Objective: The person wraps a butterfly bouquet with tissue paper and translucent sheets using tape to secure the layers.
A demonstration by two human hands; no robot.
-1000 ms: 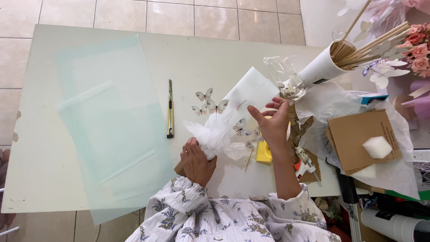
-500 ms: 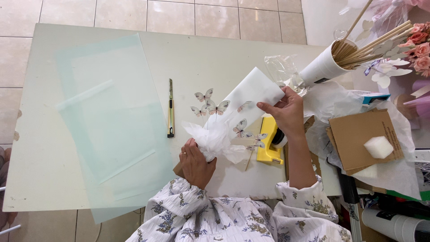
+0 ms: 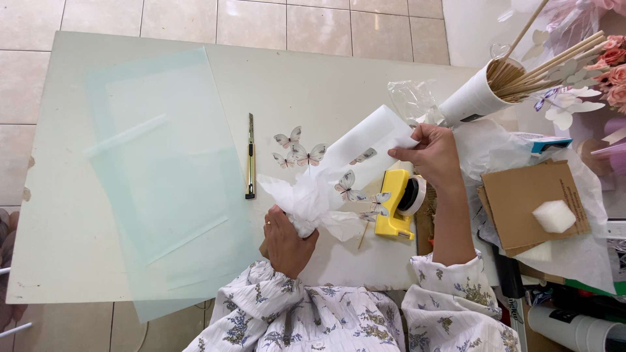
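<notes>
Left hand [image 3: 285, 241] at 6 o'clock on desk [image 3: 59, 195], fingers closed around gathered base of white tissue bundle [image 3: 306, 199]. Right hand [image 3: 433, 153] at 3 o'clock, fingers pinching far edge of white sheet [image 3: 365, 140] (paper butterflies [image 3: 297, 148] beside and under it). Yellow tape dispenser [image 3: 394, 212] just below right wrist. Utility knife [image 3: 250, 156] at 9 o'clock from bundle, apart. Pale green sheets [image 3: 163, 169] further left.
</notes>
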